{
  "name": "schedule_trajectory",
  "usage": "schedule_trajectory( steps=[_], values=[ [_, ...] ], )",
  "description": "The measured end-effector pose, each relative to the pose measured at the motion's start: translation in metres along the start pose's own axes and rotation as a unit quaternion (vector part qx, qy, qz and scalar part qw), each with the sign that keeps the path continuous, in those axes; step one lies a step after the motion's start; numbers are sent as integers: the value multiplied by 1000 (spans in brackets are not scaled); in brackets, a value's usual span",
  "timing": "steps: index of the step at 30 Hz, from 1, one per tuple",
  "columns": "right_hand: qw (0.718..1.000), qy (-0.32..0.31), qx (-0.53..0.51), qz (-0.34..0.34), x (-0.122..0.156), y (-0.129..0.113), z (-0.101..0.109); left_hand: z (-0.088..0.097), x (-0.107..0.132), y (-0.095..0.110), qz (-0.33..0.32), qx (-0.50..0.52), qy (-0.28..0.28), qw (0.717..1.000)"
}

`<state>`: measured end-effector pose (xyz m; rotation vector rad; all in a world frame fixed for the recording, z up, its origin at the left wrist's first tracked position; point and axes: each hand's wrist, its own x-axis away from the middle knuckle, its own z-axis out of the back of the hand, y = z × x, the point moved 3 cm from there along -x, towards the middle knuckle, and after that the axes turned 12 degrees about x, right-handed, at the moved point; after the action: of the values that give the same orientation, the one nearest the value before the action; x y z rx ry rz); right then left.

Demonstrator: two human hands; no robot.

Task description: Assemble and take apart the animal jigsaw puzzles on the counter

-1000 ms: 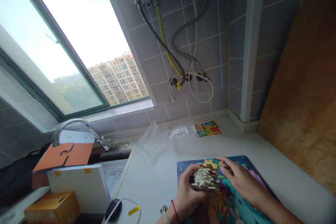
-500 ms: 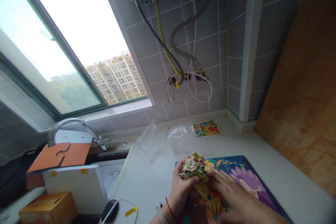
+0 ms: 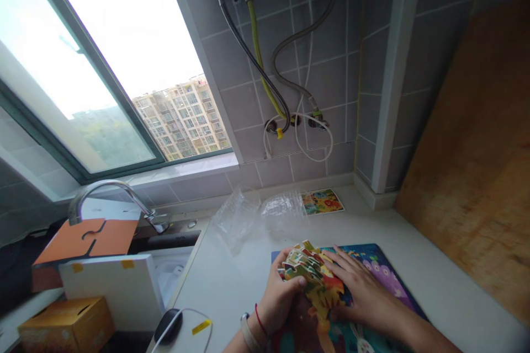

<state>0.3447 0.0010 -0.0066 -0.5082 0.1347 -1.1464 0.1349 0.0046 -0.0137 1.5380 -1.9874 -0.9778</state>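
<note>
A thick bundle of jigsaw puzzle pieces (image 3: 305,262) with pale cut edges is held above a colourful picture board (image 3: 389,270). My left hand (image 3: 279,289) is closed round the bundle's left side, its thumb across the front. At the right side, my right hand (image 3: 358,289) lies against the pieces, with its fingers over the top and its thumb lower down, and grips them there. Orange and red pieces show between the two hands. Parts of the board, with a purple figure and a white rabbit, show around my right hand; the rest is covered.
Clear plastic bags (image 3: 238,220) and a small picture card (image 3: 323,201) lie at the back of the counter. On the left are a sink with a faucet (image 3: 111,185), a white box (image 3: 111,287), a cardboard box (image 3: 66,322) and a black mouse-like object (image 3: 169,326) with a white cable.
My right hand has shifted up and its fingers now reach across the bundle's right side. More orange and red pieces show between the hands. The camera view has shifted slightly.
</note>
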Motion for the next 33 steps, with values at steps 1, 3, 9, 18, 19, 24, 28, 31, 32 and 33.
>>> schedule_trajectory(
  steps=[1,3,9,18,19,24,28,31,32,33],
  values=[
    [1000,1,1,6,0,0,1,1,0,0,-1,3,-1,1000],
    [1000,10,2,14,0,-3,4,2,0,-1,-3,9,-2,1000],
    [998,43,-24,30,2,-12,10,1,-4,-4,-3,69,-7,998],
    [997,65,-33,12,-2,-15,11,2,-5,-7,-11,51,-35,998],
    [997,67,-33,8,-2,-16,11,3,-5,-8,-11,49,-38,998],
    [996,69,-62,3,-4,-22,7,13,-10,-18,-13,42,-53,998],
    [993,69,-95,16,-9,-20,-3,20,-12,-24,-10,42,-71,997],
    [991,80,-108,27,-14,-14,-11,22,-13,-26,-6,52,-84,995],
    [990,89,-109,29,-15,-12,-12,21,-13,-27,-3,58,-88,994],
    [989,100,-109,28,-16,-10,-14,20,-12,-27,-2,66,-92,994]
  ],
)
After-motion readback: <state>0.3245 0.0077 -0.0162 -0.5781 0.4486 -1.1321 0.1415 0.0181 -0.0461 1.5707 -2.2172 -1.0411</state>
